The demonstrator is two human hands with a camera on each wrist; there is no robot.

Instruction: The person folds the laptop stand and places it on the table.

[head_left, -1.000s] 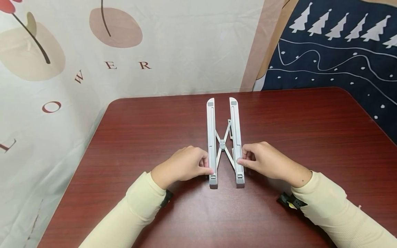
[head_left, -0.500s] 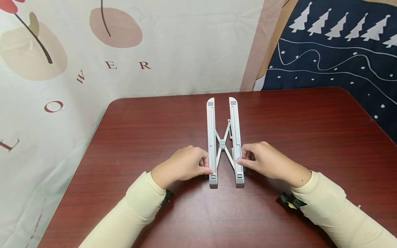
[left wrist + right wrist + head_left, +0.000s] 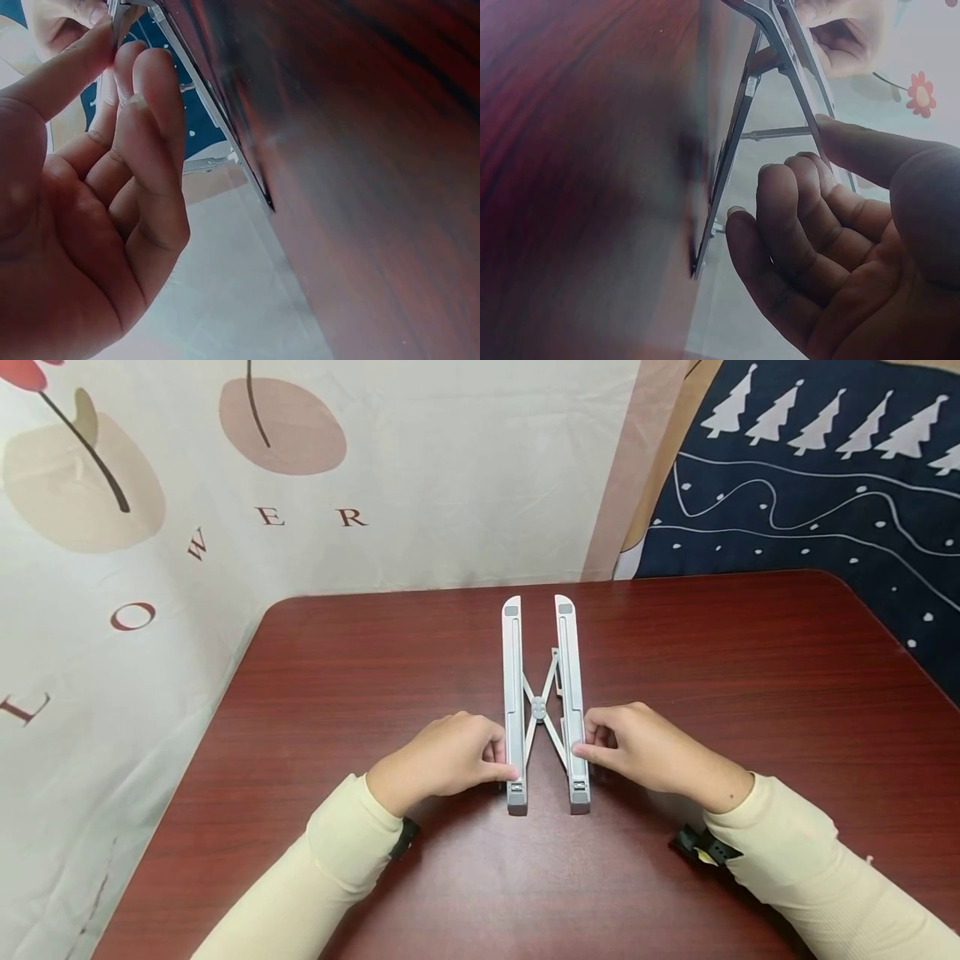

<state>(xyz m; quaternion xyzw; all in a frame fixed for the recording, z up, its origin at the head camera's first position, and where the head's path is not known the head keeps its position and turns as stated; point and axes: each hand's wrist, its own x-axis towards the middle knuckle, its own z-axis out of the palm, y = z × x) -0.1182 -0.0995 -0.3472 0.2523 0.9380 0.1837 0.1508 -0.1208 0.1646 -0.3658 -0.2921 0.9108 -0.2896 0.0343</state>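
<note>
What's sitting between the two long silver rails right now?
In the head view, crossed bars joined at a round hub lie between the left rail and right rail, with table showing around them.

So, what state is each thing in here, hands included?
Metal stand: unfolded, on the table.
Left rail and right rail: apart, side by side.
Crossbars: spread in an X between the rails.
Left hand: pinching the left rail toward its near end.
Right hand: holding the right rail, thumb on top.
Pale cloth: hanging, slightly creased.
Navy cloth: hanging.
</note>
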